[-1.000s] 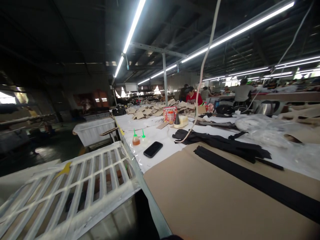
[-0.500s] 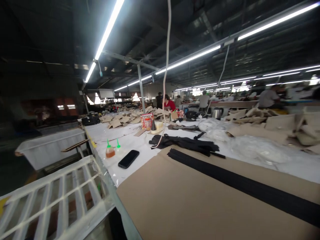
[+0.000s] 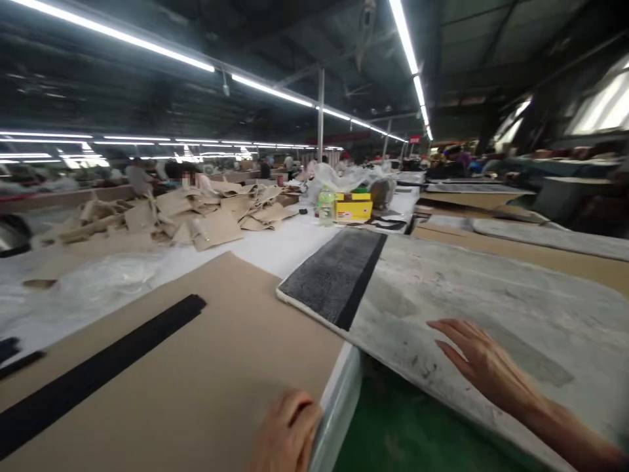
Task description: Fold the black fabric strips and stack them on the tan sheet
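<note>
My left hand point(image 3: 289, 429) rests at the right edge of a large tan sheet point(image 3: 230, 367), its fingers curled; what it holds, if anything, is hidden. My right hand point(image 3: 472, 351) is over a stained grey board point(image 3: 417, 275), fingers stretched out, with nothing held. A dark grey piece with a black border point(image 3: 339, 262) lies on the board's left end. Across the tan sheet runs a long black strip point(image 3: 108, 360).
Crumpled tan pieces point(image 3: 216, 219) and clear plastic point(image 3: 118, 275) lie on the white table point(image 3: 265, 252). Farther back stand a bottle point(image 3: 325, 206) and a yellow box point(image 3: 354, 207). Green floor point(image 3: 398, 419) shows below the grey board. Several people are far off.
The view has swung to the right, away from the phone and white crate. Both my hands have come into view, along with the grey board.
</note>
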`<state>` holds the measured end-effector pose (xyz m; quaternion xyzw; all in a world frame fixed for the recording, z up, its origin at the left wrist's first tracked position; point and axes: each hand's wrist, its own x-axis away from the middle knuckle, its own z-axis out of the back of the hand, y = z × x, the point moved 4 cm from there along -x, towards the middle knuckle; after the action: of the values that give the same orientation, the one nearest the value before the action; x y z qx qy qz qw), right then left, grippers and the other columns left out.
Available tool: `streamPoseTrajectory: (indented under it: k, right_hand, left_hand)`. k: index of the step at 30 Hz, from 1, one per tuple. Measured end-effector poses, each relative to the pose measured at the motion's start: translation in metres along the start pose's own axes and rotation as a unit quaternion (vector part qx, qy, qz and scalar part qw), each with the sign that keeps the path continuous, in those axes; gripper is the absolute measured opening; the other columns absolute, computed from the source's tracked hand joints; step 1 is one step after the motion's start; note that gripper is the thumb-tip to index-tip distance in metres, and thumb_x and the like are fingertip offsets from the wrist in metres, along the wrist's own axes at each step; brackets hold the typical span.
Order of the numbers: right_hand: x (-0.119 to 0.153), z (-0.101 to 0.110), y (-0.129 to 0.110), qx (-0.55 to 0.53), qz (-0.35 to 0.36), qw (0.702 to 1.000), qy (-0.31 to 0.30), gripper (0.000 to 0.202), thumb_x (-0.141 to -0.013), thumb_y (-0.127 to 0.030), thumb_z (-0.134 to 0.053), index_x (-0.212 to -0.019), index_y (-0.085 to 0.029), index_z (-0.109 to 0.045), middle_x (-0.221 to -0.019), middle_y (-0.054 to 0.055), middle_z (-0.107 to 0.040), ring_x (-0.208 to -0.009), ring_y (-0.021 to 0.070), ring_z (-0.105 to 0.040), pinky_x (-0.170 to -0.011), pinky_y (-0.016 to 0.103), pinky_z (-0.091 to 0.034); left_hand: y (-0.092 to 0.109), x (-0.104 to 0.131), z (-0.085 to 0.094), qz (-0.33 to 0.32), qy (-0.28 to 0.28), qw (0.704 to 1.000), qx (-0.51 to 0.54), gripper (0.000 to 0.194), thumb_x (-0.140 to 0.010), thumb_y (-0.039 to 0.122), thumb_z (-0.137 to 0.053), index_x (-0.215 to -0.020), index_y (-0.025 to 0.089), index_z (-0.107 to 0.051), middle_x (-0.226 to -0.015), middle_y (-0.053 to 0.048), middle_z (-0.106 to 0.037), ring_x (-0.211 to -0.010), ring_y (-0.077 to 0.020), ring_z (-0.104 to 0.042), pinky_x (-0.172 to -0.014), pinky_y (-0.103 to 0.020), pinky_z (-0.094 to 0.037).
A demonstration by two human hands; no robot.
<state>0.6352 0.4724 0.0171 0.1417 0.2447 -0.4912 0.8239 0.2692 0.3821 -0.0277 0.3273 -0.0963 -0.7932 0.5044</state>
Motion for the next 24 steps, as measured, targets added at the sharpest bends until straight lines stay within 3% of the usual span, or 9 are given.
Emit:
streamPoseTrajectory:
  k: [3, 7, 10, 14, 19, 24]
  right_hand:
    - [0.012, 0.004, 0.004, 0.025, -0.021, 0.996, -0.087, 0.043, -0.098, -0.049, -0.042, -0.133, -0.026, -0.052, -0.128, 0.012, -0.057, -0.114, 0.0299, -0.057, -0.092, 0.048, -0.049]
    - [0.027, -0.024, -0.024, 0.036, 0.032, 0.981, -0.189, 0.083, -0.082, -0.055, -0.061, -0.152, -0.032, -0.023, -0.150, 0.009, -0.036, -0.132, 0.0351, -0.042, -0.103, 0.058, -0.040]
    - [0.044, -0.045, -0.036, 0.086, 0.043, 0.983, -0.156, 0.092, -0.075, -0.029, -0.059, -0.154, -0.031, -0.012, -0.157, 0.006, -0.023, -0.138, 0.0358, -0.031, -0.107, 0.061, -0.034]
    - [0.049, -0.056, -0.036, 0.151, 0.018, 0.983, -0.099, 0.099, -0.065, 0.001, -0.037, -0.154, -0.034, -0.010, -0.155, 0.002, -0.029, -0.137, 0.0265, -0.036, -0.107, 0.052, -0.039]
    - [0.038, -0.039, -0.047, 0.178, 0.043, 0.979, -0.083, 0.103, -0.063, 0.007, -0.031, -0.154, -0.035, -0.008, -0.147, 0.000, -0.043, -0.130, 0.0220, -0.046, -0.101, 0.043, -0.048]
    - [0.043, -0.030, -0.070, 0.167, 0.076, 0.982, -0.039, 0.091, -0.072, -0.001, -0.034, -0.154, -0.034, -0.014, -0.140, 0.002, -0.051, -0.120, 0.0251, -0.056, -0.090, 0.042, -0.056]
  left_hand:
    - [-0.006, 0.007, 0.001, -0.008, 0.009, 1.000, 0.006, 0.027, -0.091, 0.024, -0.042, -0.094, 0.031, -0.068, -0.093, -0.002, -0.062, -0.082, -0.0182, -0.061, -0.076, -0.028, -0.056]
    - [-0.003, 0.016, 0.008, -0.008, 0.021, 1.000, -0.007, 0.027, -0.094, 0.026, -0.040, -0.099, 0.027, -0.066, -0.094, -0.003, -0.061, -0.086, -0.0168, -0.060, -0.079, -0.025, -0.055]
    - [-0.001, 0.013, 0.008, -0.019, 0.011, 1.000, -0.012, 0.025, -0.094, 0.023, -0.040, -0.098, 0.025, -0.064, -0.096, -0.005, -0.060, -0.087, -0.0172, -0.059, -0.079, -0.027, -0.053]
    - [-0.002, 0.012, 0.008, -0.031, -0.008, 0.999, -0.020, 0.022, -0.091, 0.019, -0.043, -0.099, 0.025, -0.063, -0.098, -0.005, -0.060, -0.089, -0.0183, -0.058, -0.079, -0.027, -0.051]
    - [-0.002, 0.010, 0.012, -0.021, -0.039, 0.998, -0.042, 0.029, -0.082, 0.008, -0.046, -0.098, 0.026, -0.063, -0.098, -0.003, -0.060, -0.087, -0.0180, -0.058, -0.078, -0.027, -0.050]
    - [0.005, 0.003, 0.026, 0.015, -0.062, 0.998, -0.024, 0.038, -0.080, 0.003, -0.042, -0.104, 0.025, -0.062, -0.112, -0.005, -0.059, -0.099, -0.0192, -0.057, -0.086, -0.030, -0.050]
